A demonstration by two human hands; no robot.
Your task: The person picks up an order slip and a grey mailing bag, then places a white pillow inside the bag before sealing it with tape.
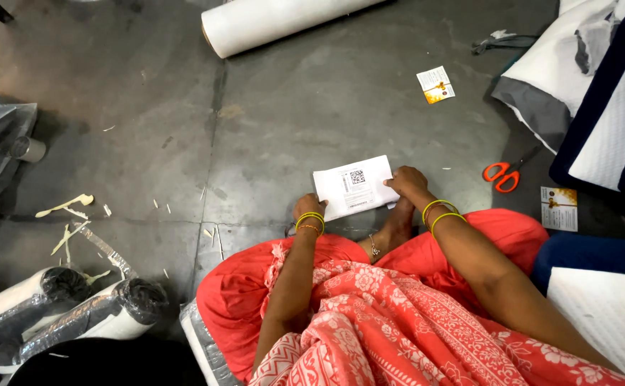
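Observation:
I sit on a grey concrete floor in red patterned clothes. A white printed paper sheet [354, 186] lies in front of my crossed legs. My left hand [307, 209] grips its near left edge, and my right hand [407, 183] holds its right edge. Both wrists carry yellow-green bangles. A bare foot with an anklet [392, 232] shows just below the sheet.
Orange-handled scissors [504, 174] lie right of my hands. Two small printed cards [435, 84] [559, 208] rest on the floor. A white roll [277, 21] lies at the top. Folded white and navy fabric [598, 93] is stacked right. Plastic-wrapped rolls [77, 314] lie lower left.

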